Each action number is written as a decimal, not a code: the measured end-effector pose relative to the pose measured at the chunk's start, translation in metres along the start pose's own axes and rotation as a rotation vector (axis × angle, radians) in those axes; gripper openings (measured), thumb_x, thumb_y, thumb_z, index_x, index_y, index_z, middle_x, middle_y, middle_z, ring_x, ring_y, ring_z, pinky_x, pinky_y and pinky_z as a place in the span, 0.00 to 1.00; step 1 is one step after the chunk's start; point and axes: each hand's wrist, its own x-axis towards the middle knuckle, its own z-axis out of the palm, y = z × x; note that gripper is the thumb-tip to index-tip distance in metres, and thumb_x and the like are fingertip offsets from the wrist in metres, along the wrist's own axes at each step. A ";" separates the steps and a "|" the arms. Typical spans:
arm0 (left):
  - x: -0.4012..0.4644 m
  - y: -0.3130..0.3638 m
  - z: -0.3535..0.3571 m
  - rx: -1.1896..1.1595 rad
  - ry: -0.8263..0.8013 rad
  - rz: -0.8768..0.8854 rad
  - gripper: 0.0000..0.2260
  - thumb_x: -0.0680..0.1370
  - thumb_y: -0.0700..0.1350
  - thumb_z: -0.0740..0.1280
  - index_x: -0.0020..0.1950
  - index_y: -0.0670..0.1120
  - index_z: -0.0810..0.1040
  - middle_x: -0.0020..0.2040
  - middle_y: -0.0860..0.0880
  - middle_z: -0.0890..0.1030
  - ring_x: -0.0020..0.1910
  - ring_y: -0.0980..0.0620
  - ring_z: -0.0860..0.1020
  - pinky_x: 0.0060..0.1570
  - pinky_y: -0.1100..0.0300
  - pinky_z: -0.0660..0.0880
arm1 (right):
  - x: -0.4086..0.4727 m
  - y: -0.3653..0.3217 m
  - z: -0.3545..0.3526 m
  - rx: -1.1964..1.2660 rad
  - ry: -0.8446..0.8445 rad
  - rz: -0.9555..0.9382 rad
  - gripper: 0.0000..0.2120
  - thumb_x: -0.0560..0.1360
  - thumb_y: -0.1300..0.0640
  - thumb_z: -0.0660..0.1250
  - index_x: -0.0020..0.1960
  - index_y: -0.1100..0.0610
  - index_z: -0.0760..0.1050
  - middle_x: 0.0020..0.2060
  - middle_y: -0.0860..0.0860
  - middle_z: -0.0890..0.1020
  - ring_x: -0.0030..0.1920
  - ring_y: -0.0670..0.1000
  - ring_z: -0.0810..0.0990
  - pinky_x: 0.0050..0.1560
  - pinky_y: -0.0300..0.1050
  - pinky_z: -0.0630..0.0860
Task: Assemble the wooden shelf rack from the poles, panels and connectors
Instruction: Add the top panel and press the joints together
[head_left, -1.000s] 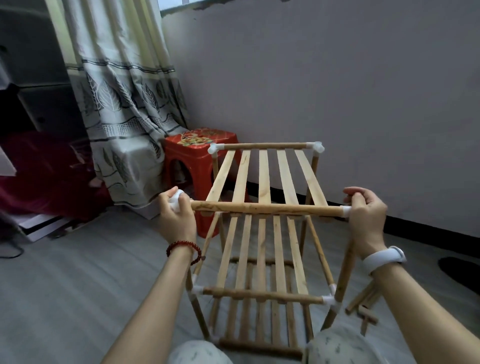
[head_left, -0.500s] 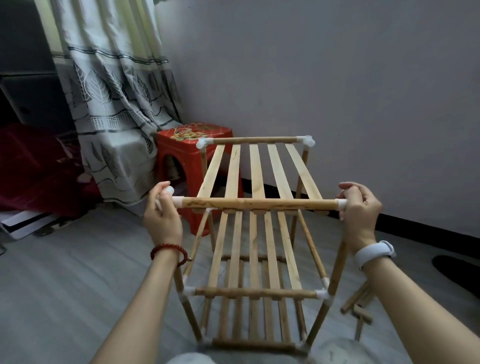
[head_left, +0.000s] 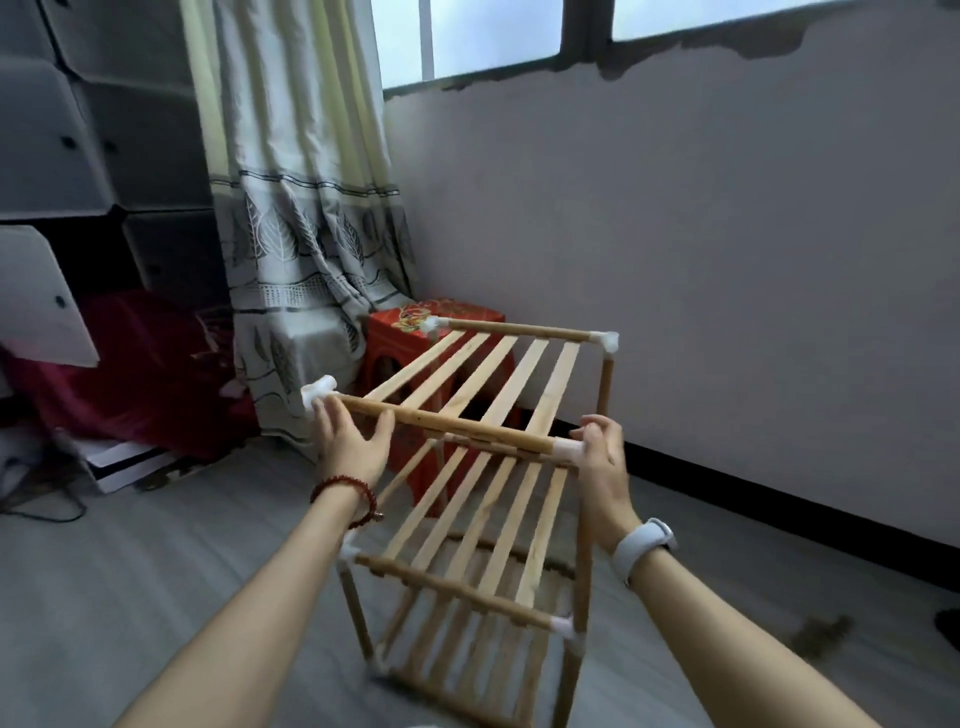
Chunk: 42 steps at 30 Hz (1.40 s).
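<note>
Wooden shelf rack (head_left: 467, 499) standing on the floor, three slatted tiers counted. Near top pole (head_left: 441, 423) touched by the left hand (head_left: 348, 441), fingers straight; right hand (head_left: 605, 467) curled round its white connector (head_left: 567, 450).

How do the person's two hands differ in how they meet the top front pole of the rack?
The left hand lies open, its fingers spread and fairly straight under the top front pole near the left white connector; the right hand curls round the right white connector. The left wrist wears a red bead bracelet; the right wrist wears a white band. Both hands meet the pole at its ends.
</note>
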 end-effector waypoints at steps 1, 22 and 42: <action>-0.003 0.002 0.000 0.081 -0.073 0.004 0.33 0.79 0.56 0.59 0.77 0.44 0.49 0.77 0.47 0.44 0.76 0.47 0.47 0.73 0.48 0.51 | -0.005 -0.003 0.009 -0.042 -0.103 0.011 0.10 0.82 0.53 0.49 0.61 0.51 0.64 0.57 0.53 0.73 0.56 0.51 0.71 0.60 0.45 0.69; -0.160 0.089 0.159 0.433 -0.670 0.779 0.18 0.79 0.48 0.59 0.69 0.49 0.67 0.64 0.49 0.73 0.62 0.48 0.72 0.62 0.54 0.65 | -0.007 0.105 -0.166 -0.552 -0.347 0.440 0.11 0.81 0.59 0.54 0.55 0.59 0.74 0.44 0.54 0.79 0.37 0.49 0.76 0.34 0.39 0.69; -0.197 -0.167 0.469 0.872 -1.299 0.403 0.31 0.78 0.57 0.57 0.76 0.57 0.43 0.76 0.49 0.37 0.75 0.44 0.38 0.72 0.44 0.45 | 0.059 0.454 -0.287 -0.920 0.404 1.011 0.20 0.79 0.53 0.57 0.62 0.68 0.66 0.63 0.65 0.71 0.63 0.65 0.71 0.60 0.54 0.68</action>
